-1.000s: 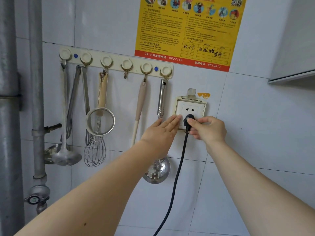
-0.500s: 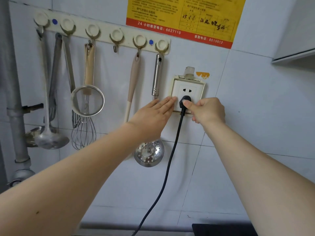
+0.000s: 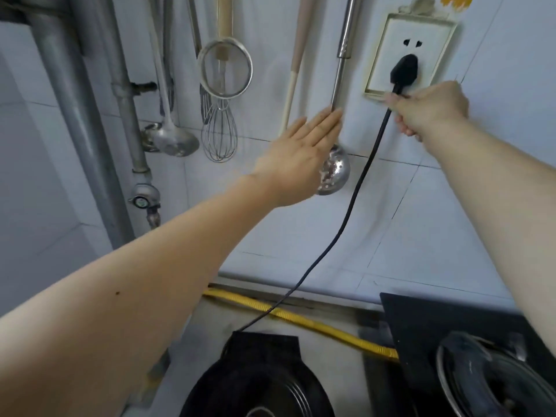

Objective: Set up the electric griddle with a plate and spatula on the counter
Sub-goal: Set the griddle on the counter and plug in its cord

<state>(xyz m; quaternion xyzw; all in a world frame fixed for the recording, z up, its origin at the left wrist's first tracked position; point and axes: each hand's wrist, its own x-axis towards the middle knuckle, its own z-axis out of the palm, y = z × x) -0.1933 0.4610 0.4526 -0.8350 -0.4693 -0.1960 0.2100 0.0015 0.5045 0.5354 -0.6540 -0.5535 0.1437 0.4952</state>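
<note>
The black electric griddle (image 3: 240, 383) sits on the counter at the bottom centre, lid shut. Its black power cord (image 3: 352, 200) runs up the tiled wall to a black plug (image 3: 404, 70) seated in the white wall socket (image 3: 421, 34). My right hand (image 3: 430, 106) is just below the plug, fingers curled, pinching the cord. My left hand (image 3: 301, 155) is flat and open, off the wall, in front of a hanging slotted ladle (image 3: 334, 173). A beige-handled utensil (image 3: 296, 61) hangs beside it, its head hidden behind my hand.
A strainer (image 3: 225, 67), a whisk (image 3: 219, 136) and a steel ladle (image 3: 174, 139) hang on the wall at left. Grey pipes (image 3: 75, 115) run down the far left. A yellow hose (image 3: 301, 320) crosses the counter. A black stove (image 3: 451, 326) with a glass-lidded pot (image 3: 487, 377) is at right.
The view has tilted down, showing the counter and griddle. My left hand has left the socket plate and moved down-left. My right hand slid from the plug down onto the cord.
</note>
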